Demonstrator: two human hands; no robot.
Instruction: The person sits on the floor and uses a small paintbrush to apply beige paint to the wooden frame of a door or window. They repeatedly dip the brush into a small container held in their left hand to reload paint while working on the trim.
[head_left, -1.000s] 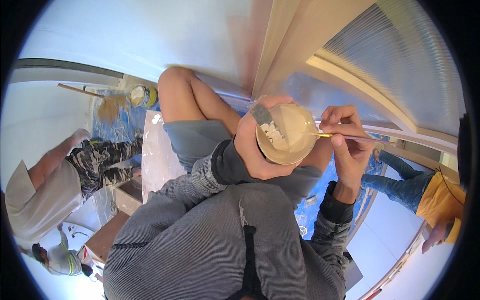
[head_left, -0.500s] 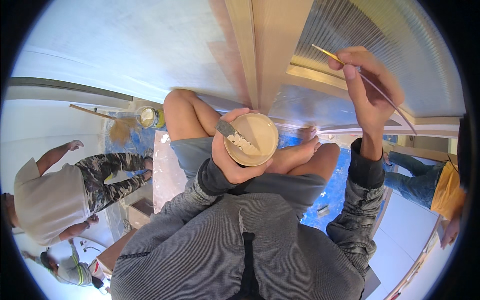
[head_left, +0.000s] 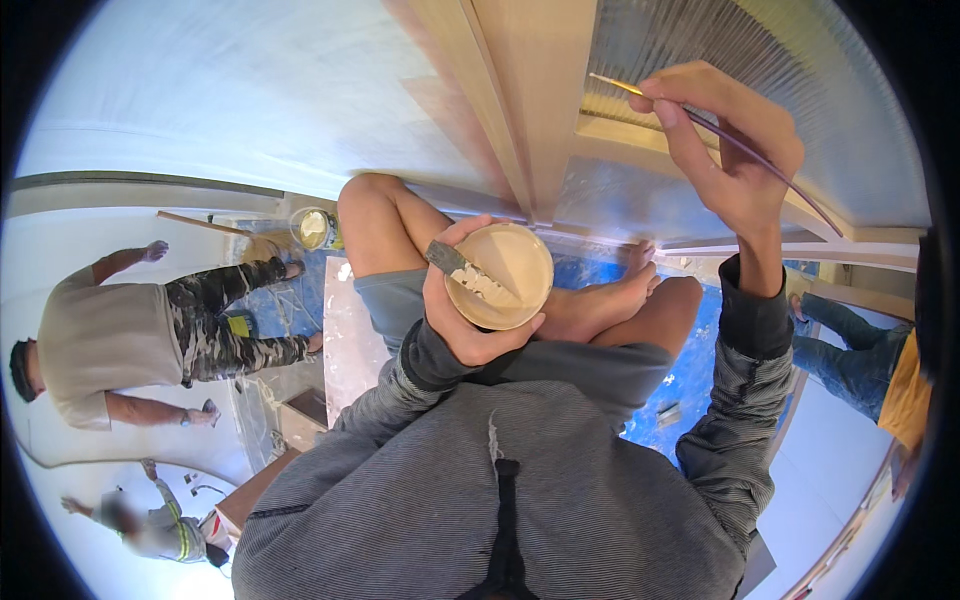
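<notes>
Blue-covered floor (head_left: 690, 370) is seen at the edges of a pretty busy room, with a pale wall panel (head_left: 250, 100) curved across the top by the lens. Anyway, the main bit: a thin paintbrush (head_left: 720, 131) is pinched between thumb and fingers of the right hand (head_left: 752, 190), held high on the right. Its long axis is slanted, handle end lower right, tip pointed left and slightly up, at the upright of the wooden frame (head_left: 545, 80) beside the ribbed glass (head_left: 660, 50). Whether anything's being touched by the tip can't be told, depth's too vague. That glass is overlapped by the right hand only. Well below and left of it, a tub of beige paste (head_left: 550, 275) is gripped in the left hand (head_left: 465, 340), fingers wrapped round it, a grey scraper (head_left: 447, 258) laid over the rim. Nothing's seen blocking the brush tip tbh, but low down some room is taken up by folded bare legs (head_left: 392, 225). Off left, a bucket (head_left: 318, 228) and a co-worker in a tan shirt (head_left: 120, 330) can be made out.
</notes>
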